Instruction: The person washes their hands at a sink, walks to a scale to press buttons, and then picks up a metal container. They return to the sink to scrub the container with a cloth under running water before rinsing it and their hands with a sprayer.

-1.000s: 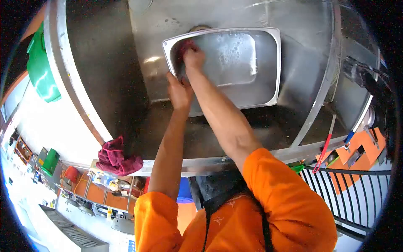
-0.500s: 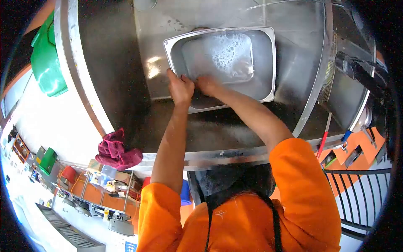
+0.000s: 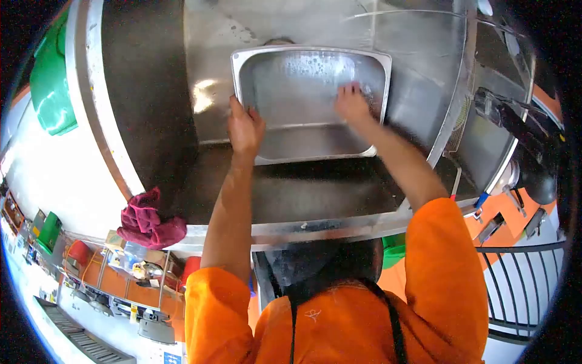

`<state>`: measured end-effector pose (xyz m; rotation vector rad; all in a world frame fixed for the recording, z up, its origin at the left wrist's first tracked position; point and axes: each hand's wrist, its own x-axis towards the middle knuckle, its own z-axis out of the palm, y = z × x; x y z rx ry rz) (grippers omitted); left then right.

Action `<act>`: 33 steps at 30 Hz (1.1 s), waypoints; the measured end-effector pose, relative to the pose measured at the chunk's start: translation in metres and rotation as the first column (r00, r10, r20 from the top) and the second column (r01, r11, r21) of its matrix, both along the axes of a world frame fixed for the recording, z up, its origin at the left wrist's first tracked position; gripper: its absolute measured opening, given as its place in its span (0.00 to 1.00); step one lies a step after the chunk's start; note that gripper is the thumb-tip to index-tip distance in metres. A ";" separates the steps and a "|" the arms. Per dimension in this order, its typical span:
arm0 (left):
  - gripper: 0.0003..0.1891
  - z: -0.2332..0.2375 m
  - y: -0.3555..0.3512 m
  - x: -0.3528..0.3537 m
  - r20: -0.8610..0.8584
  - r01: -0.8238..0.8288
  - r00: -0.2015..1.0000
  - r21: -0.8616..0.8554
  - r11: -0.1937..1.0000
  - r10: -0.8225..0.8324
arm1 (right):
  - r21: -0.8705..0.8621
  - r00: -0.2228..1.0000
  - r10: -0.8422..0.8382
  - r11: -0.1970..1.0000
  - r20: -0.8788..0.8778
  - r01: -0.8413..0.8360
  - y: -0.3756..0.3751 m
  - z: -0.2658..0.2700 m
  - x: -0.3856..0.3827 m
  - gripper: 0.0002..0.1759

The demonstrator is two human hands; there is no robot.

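A rectangular steel tray (image 3: pixel 303 136) stands tilted in a deep steel sink (image 3: pixel 212 73), with soap foam on its inner face. My left hand (image 3: pixel 244 127) grips the tray's left rim. My right hand (image 3: pixel 351 103) presses against the inside of the tray near its right wall, fingers curled on a dark red cloth that is almost hidden under the hand. Both my arms in orange sleeves reach forward over the sink's front edge.
A crumpled maroon rag (image 3: pixel 148 221) lies on the sink's front rim at the left. A green bin (image 3: pixel 51 91) stands beyond the sink's left side. Black fittings (image 3: pixel 515 121) and small tools sit at the right, above a black railing (image 3: pixel 521 285).
My right hand has swept from the tray's upper left corner, past its near edge, to the right inner side. The foam patch has been spread out. My left hand has kept its grip.
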<state>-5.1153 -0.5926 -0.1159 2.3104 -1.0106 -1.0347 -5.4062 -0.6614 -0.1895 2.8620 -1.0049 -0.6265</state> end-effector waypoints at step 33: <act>0.23 0.025 -0.014 -0.008 0.068 0.173 0.982 0.061 0.983 -0.177 | 0.707 0.758 -0.537 0.366 -0.370 0.605 0.057 0.027 0.025 0.21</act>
